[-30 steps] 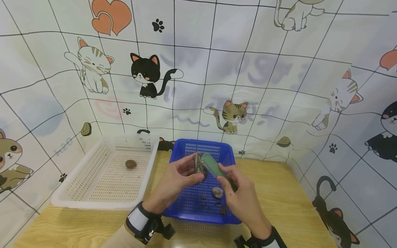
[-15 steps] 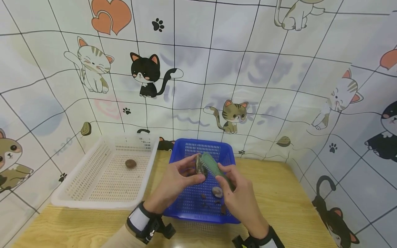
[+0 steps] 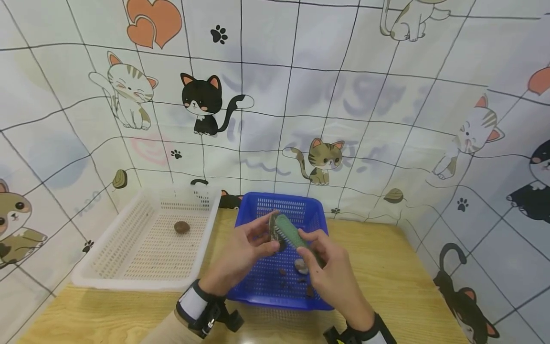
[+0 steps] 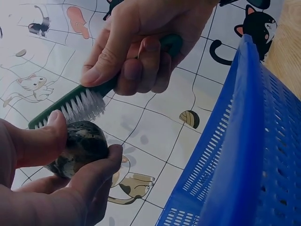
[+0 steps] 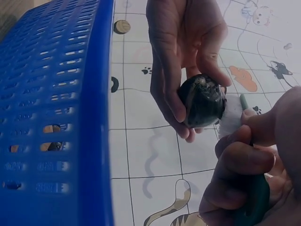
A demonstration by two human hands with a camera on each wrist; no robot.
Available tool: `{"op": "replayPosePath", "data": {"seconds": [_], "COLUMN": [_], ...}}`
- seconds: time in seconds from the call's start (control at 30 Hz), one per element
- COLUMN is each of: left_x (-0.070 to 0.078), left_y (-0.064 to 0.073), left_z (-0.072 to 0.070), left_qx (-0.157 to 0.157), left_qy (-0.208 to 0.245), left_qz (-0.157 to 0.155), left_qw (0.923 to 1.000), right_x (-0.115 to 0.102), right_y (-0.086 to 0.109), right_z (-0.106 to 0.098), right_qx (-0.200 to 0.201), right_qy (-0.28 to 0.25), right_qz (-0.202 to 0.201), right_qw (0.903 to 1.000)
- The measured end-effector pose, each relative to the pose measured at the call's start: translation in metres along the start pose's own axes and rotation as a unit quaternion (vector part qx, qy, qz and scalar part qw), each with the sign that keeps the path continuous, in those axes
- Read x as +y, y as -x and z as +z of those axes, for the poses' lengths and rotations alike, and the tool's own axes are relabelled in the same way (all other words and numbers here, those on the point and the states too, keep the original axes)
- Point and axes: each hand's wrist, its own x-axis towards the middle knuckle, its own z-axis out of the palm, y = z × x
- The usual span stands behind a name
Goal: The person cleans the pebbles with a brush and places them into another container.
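Note:
My left hand [image 3: 240, 253] holds a dark, mottled, glossy stone [image 4: 84, 143] between thumb and fingers, above the blue basket [image 3: 281, 304]. A green brush [image 3: 290, 231] with white bristles [image 4: 87, 107] is in my right hand [image 3: 335, 272], fingers curled round its handle. The bristles lie against the stone's side in the head view. In the right wrist view, the rounded face of the stone shows between the left fingers [image 5: 162, 89], while the right fingers hide most of the brush handle.
Inside the blue basket lie a pale stone [image 3: 301, 266] and several small brown pieces [image 3: 310, 290]. At the left stands a white basket [image 3: 137, 285] with one brown stone [image 3: 182, 227] in it. A cat-print sheet [image 3: 266, 95] hangs behind the wooden table [image 3: 369, 263].
The brush head has shifted slightly left and down along the stone, and my right hand has moved a little left with it. The stone tilts slightly in my left hand, which stays in place.

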Motion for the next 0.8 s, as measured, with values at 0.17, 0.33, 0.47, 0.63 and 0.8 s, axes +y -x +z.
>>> {"op": "replayPosePath", "data": {"seconds": [0.17, 0.33, 0.47, 0.63, 0.8], "left_x": [0.0, 0.0019, 0.0017, -0.0012, -0.003], "left_y": [0.0008, 0.0024, 0.0017, -0.0001, 0.0009], "left_z": [0.0013, -0.0011, -0.0027, -0.0003, 0.0053], "left_qx": [-0.032, -0.031, -0.009, -0.001, -0.049], "left_qy": [-0.008, 0.027, 0.047, 0.02, -0.009], "left_qz": [0.012, 0.029, 0.028, 0.012, 0.012], "left_qw": [0.9994, 0.9987, 0.9985, 0.9997, 0.9987], "right_x": [0.0047, 0.0046, 0.0019, -0.0004, -0.002], "right_y": [-0.0013, -0.0024, -0.0031, -0.003, -0.0027], "right_z": [0.0003, -0.0016, -0.0012, 0.0008, -0.0007], "right_qx": [0.015, 0.013, -0.002, -0.013, 0.006], "right_qy": [0.009, 0.003, -0.007, -0.019, 0.006], "right_qz": [0.021, 0.065, 0.069, 0.052, 0.072], "right_qw": [0.9996, 0.9978, 0.9976, 0.9984, 0.9974]}}
